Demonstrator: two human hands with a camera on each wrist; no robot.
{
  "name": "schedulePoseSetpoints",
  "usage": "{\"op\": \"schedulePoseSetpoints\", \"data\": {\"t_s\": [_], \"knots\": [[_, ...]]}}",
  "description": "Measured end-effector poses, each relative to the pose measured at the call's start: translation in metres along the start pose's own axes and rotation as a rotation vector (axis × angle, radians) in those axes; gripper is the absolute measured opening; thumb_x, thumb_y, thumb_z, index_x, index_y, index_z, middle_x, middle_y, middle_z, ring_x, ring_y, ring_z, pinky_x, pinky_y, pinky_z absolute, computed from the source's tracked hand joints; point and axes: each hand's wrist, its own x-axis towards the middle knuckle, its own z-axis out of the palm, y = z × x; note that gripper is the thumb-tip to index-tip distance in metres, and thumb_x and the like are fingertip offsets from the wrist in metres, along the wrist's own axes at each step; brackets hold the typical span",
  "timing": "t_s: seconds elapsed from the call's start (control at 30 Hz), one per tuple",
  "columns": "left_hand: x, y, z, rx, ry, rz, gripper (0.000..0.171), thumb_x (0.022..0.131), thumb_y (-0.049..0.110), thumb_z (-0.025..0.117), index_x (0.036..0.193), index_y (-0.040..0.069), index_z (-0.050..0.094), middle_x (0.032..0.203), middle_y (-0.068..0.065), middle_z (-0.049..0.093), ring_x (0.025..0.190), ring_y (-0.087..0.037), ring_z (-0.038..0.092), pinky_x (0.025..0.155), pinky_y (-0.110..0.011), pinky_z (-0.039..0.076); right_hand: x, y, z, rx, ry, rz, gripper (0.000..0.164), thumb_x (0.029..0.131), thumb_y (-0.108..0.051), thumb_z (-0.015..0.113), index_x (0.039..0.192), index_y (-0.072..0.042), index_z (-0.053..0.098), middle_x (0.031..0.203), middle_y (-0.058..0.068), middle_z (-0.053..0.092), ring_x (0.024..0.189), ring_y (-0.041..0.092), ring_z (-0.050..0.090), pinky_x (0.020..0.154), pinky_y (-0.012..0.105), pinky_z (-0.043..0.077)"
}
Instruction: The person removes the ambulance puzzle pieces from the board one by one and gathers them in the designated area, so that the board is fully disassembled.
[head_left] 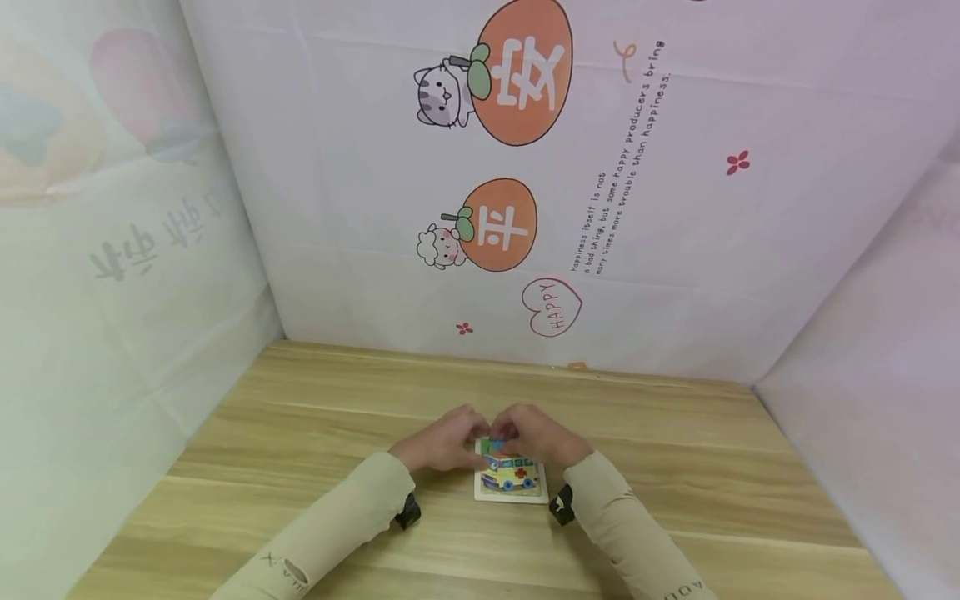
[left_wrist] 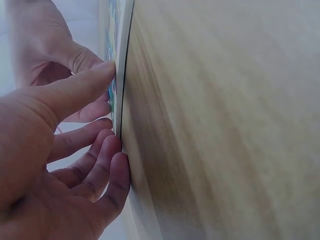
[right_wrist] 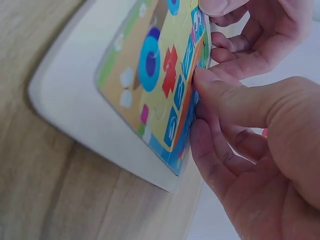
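Note:
A small square jigsaw puzzle (head_left: 510, 479) in a white tray (right_wrist: 70, 95) lies flat on the wooden table. Its picture shows a yellow ambulance with a red cross and blue wheels. My left hand (head_left: 448, 437) holds the far left corner, thumb on the face and fingers curled at the far edge. From the other side my right hand (head_left: 542, 435) grips the far edge, its thumb (right_wrist: 212, 87) near the orange roof stripe and fingertips by the blue sky. Both hands' fingertips nearly meet over the green and blue top part, which they partly hide.
The wooden table (head_left: 315, 417) ends at a white printed sheet (head_left: 345, 208) standing behind it. More white sheets (head_left: 862, 333) close off the left and right sides. Dark straps (head_left: 561, 505) sit at both wrists, below beige sleeves (head_left: 330, 529).

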Motion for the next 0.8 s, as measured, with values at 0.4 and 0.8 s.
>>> {"op": "schedulePoseSetpoints", "data": {"t_s": [0.4, 0.8], "knots": [[0.0023, 0.0005, 0.002, 0.007, 0.022, 0.001, 0.049, 0.086, 0.027, 0.089, 0.126, 0.003, 0.07, 0.112, -0.004, 0.063, 0.103, -0.015, 0.059, 0.094, -0.03, 0.055, 0.0012, -0.0022, -0.0012, -0.032, -0.045, 0.06, 0.013, 0.094, 0.001, 0.076, 0.105, -0.005, 0.073, 0.103, 0.006, 0.073, 0.096, 0.014, 0.066, 0.088, 0.034, 0.06], [0.0026, -0.0018, 0.0015, -0.005, 0.04, -0.005, 0.047, 0.085, 0.028, 0.09, 0.124, 0.005, 0.073, 0.113, -0.003, 0.067, 0.103, -0.015, 0.062, 0.092, -0.03, 0.057, -0.0005, -0.0055, -0.0003, -0.019, -0.039, 0.121, 0.019, 0.095, 0.001, 0.075, 0.113, -0.004, 0.07, 0.107, 0.006, 0.071, 0.099, 0.017, 0.064, 0.093, 0.039, 0.06]]}}
